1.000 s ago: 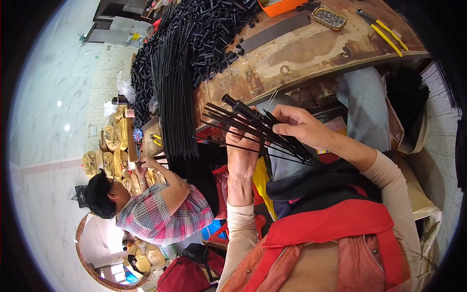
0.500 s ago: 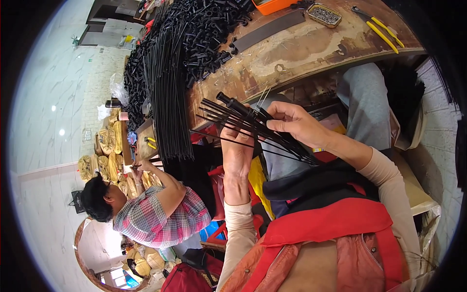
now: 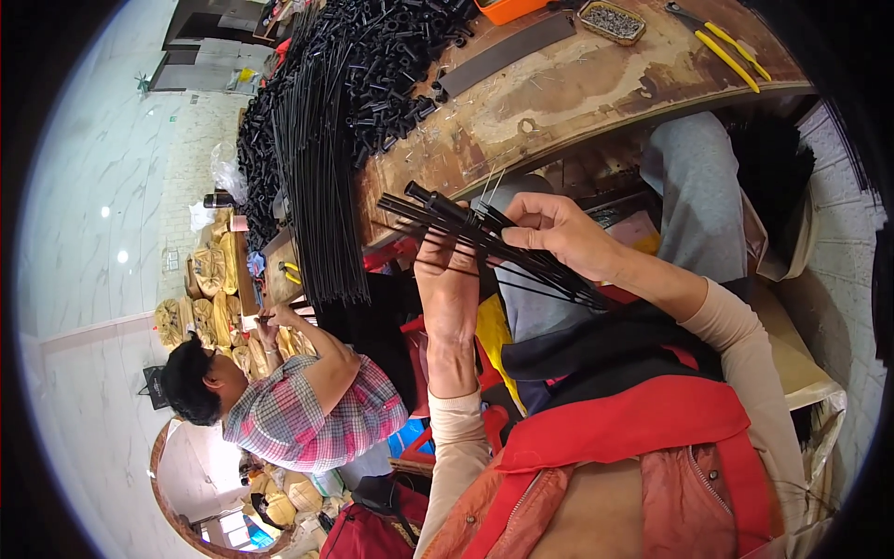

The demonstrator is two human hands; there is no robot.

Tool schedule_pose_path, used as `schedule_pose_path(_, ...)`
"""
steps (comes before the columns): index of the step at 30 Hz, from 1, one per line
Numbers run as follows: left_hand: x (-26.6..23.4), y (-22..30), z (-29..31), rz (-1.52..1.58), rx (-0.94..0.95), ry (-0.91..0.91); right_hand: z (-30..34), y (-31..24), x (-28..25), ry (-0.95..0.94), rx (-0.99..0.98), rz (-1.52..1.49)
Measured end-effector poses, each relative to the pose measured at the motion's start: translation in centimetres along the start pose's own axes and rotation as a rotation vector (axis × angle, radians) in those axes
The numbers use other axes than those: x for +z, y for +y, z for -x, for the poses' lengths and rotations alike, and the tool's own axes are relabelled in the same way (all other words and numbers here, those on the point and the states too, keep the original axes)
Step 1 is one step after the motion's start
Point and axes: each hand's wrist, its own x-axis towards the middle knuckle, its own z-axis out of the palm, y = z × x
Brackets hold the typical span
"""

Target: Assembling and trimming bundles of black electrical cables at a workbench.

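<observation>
In front of my lap, my left hand (image 3: 447,265) is closed round a bundle of thin black rods (image 3: 549,270) and a black plastic tube (image 3: 433,200). The tube's narrow end points up to the left, and the rods fan out on both sides of my fingers. My right hand (image 3: 554,233) pinches at the bundle just beside the tube's lower end; its fingertips touch the rods there. Thin silvery wires (image 3: 489,184) stick up next to the right fingers. What exactly the right fingertips hold is partly hidden.
A worn wooden table (image 3: 577,102) bears a heap of black plastic tubes (image 3: 400,65), a stack of long black rods (image 3: 321,186), a tray of small metal parts (image 3: 612,21) and yellow-handled pliers (image 3: 726,56). Another person (image 3: 307,401) works at the left.
Both hands and the bundle have shifted slightly left in the picture, partly with the view. The loose rods below the tube lie closer together now. Both grips stay closed.
</observation>
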Motion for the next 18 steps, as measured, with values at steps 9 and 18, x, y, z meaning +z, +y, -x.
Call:
schedule_pose_path(9,-1.5,0.4,0.1,-0.001,-0.145,-0.162,0.6,-1.2,0.0,-0.054,0.119,-0.143)
schedule_pose_path(18,-3.5,1.1,-1.4,-0.057,-0.334,-0.263,0.7,-0.7,-0.8,-0.137,0.195,-0.231)
